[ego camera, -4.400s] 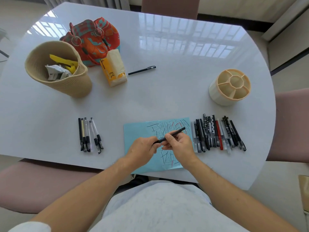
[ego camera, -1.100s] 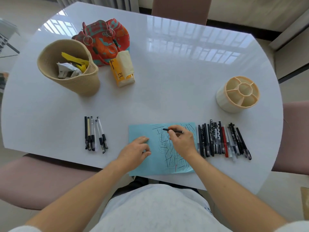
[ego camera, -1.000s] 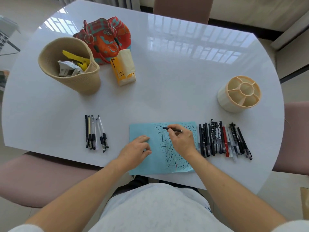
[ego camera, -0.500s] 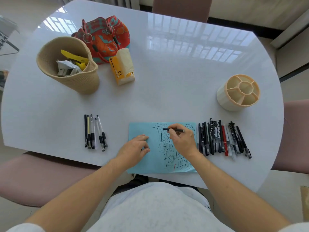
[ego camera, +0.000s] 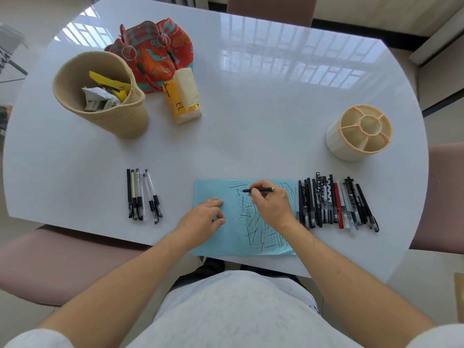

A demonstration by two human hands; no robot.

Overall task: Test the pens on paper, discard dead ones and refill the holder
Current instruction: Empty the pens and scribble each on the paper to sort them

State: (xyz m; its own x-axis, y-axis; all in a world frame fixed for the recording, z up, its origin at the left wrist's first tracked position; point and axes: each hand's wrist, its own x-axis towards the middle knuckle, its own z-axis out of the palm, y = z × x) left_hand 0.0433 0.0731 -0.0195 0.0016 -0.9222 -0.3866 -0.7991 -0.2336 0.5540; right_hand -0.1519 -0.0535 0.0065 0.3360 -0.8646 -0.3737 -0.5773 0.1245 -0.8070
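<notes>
We hold a black pen (ego camera: 258, 190) in the right hand (ego camera: 272, 205), the grip pinched narrow around its barrel. The pen's long axis runs nearly level, left to right across the view; its tip points left and meets the blue paper (ego camera: 213, 192) near the sheet's far edge, while its back end points right toward the row of pens (ego camera: 336, 203). The left hand (ego camera: 202, 221) lies flat on the paper's left half, fingers loosely curled, its grip holding nothing.

The paper sits at the near edge of the white worktop (ego camera: 251, 116) and carries many short dark strokes plus one red stroke near its near edge. The row of pens lies just right of the paper, long axes running near to far, mostly black with one red barrel. A smaller group of five pens (ego camera: 143, 194) lies well left of the paper, aligned the same way. The cream holder (ego camera: 359, 133) stands upright beyond the right row, its compartments open upward.

At far left stand a woven basket (ego camera: 113, 116) containing scraps, a patterned orange bag (ego camera: 155, 54) and a tissue pack (ego camera: 182, 95). The worktop is glossy and reflects window panes. Pink chairs (ego camera: 62, 267) surround it.
</notes>
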